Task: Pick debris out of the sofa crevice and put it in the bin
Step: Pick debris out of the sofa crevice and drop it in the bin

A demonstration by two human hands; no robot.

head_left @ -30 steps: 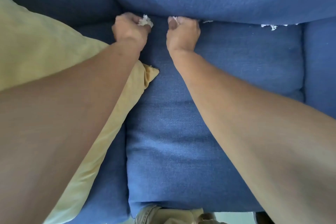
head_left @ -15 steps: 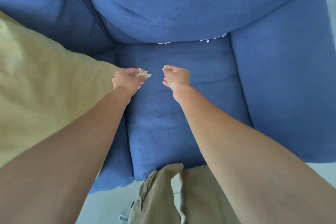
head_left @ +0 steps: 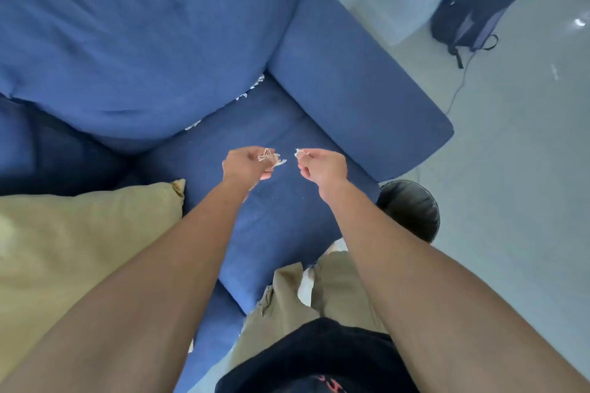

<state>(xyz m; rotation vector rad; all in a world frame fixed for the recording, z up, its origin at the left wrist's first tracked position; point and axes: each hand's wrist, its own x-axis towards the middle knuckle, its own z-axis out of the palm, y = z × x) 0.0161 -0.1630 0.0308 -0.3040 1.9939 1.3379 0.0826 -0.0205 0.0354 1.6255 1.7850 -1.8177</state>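
Observation:
My left hand is held above the blue seat cushion, pinched shut on a pale shredded scrap of debris. My right hand hovers beside it, fingers closed on a smaller white scrap. More white bits of debris stick out of the crevice under the blue back cushion. A dark round bin stands on the floor to the right of the seat, below the sofa arm and partly hidden by my right forearm.
A yellow pillow lies on the sofa at the left. The blue sofa arm runs along the right. A dark backpack with a cord sits on the grey floor at the upper right.
Both hands have drawn back from the crevice with their scraps. My view has swung right, bringing the sofa arm, the bin and the floor into sight.

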